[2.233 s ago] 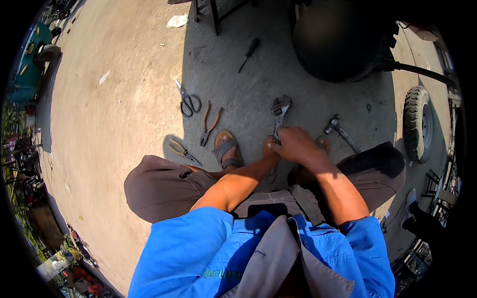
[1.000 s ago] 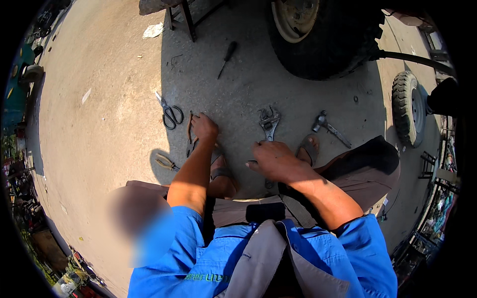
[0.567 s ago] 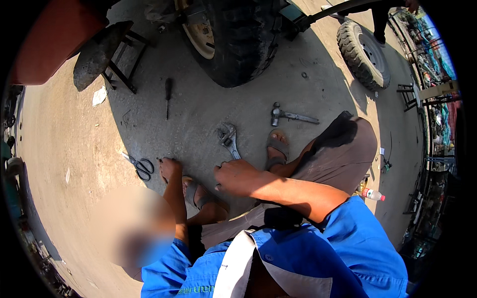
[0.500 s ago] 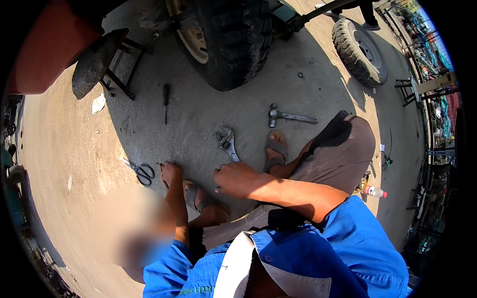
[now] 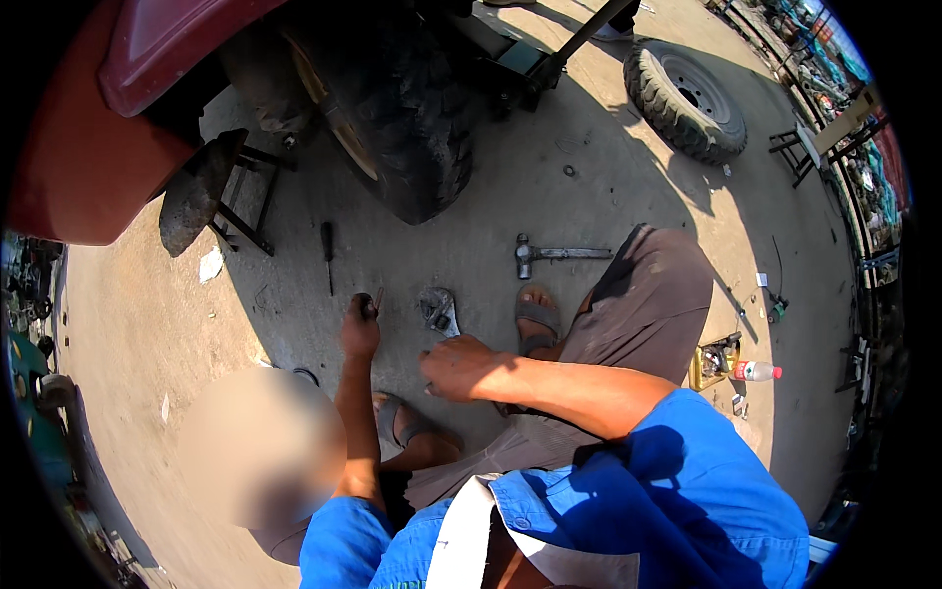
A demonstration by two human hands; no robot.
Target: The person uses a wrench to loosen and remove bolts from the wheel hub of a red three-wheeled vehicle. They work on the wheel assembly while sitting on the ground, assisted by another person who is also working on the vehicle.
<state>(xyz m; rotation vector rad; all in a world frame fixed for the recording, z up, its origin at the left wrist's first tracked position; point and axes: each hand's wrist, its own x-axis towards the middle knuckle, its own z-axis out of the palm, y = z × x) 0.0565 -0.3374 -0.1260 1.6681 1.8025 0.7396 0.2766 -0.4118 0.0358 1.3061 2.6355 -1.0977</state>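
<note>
My left hand (image 5: 360, 332) is closed around a small dark bolt-like piece (image 5: 374, 303), held above the floor near my left foot; its exact kind is too small to tell. My right hand (image 5: 457, 369) is curled up in front of my shin, over the lower handle end of an adjustable wrench (image 5: 439, 310). Whether those fingers grip anything is hidden. The wrench lies on the floor, jaws pointing away from me. Beyond my left hand lies a dark screwdriver (image 5: 328, 257). A ball-peen hammer (image 5: 561, 252) rests past my right foot. Scissors (image 5: 306, 375) show only partly.
Ahead stands a large treaded tyre (image 5: 402, 128) under a red vehicle body (image 5: 74, 167). A black-framed stool (image 5: 242, 221) stands left of it. Another wheel (image 5: 687, 98) lies at the far right. By my right knee are an oily tray (image 5: 708, 365) and a bottle (image 5: 754, 370).
My left hand has risen forward off the floor beside the scissors, with the small bolt-like piece now showing in it. My right hand stays curled and has shifted slightly over the wrench handle. The view has tilted.
</note>
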